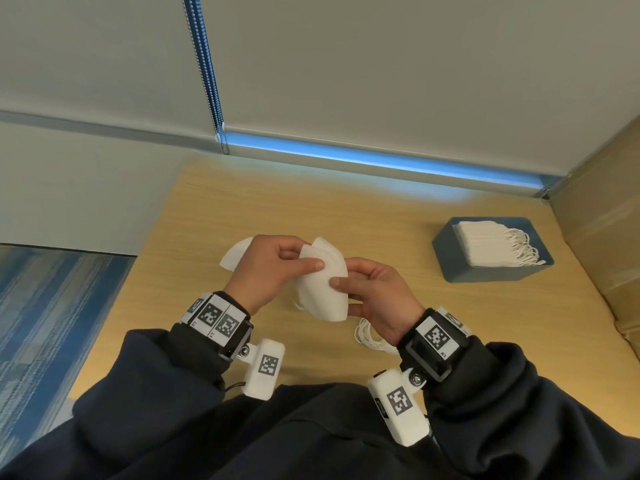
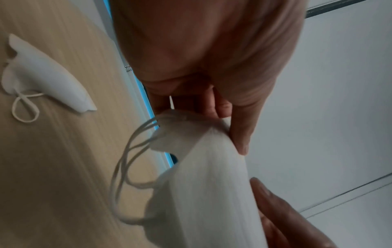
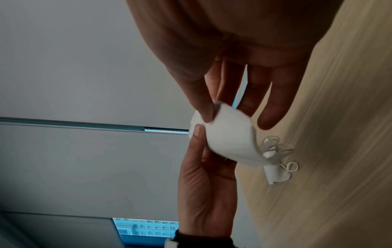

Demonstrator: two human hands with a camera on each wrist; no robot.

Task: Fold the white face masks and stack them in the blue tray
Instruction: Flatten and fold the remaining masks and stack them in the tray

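Both hands hold one white face mask (image 1: 322, 285) above the middle of the wooden table. My left hand (image 1: 273, 268) pinches its upper part between thumb and fingers; in the left wrist view the thumb lies along the mask (image 2: 212, 184) and the ear loops (image 2: 127, 167) dangle. My right hand (image 1: 370, 292) pinches the mask's right edge, seen as mask (image 3: 229, 139) in the right wrist view. A second white mask (image 1: 233, 256) lies on the table behind my left hand, also visible as the flat mask (image 2: 51, 78). The blue tray (image 1: 450, 258) at the right holds a stack of folded masks (image 1: 488, 242).
Loose white ear loops (image 1: 369, 337) lie on the table under my right wrist. A brown cardboard wall (image 1: 602, 237) borders the table on the right. A grey blind with a bead chain (image 1: 207, 77) hangs behind. Carpet (image 1: 52, 323) lies left of the table edge.
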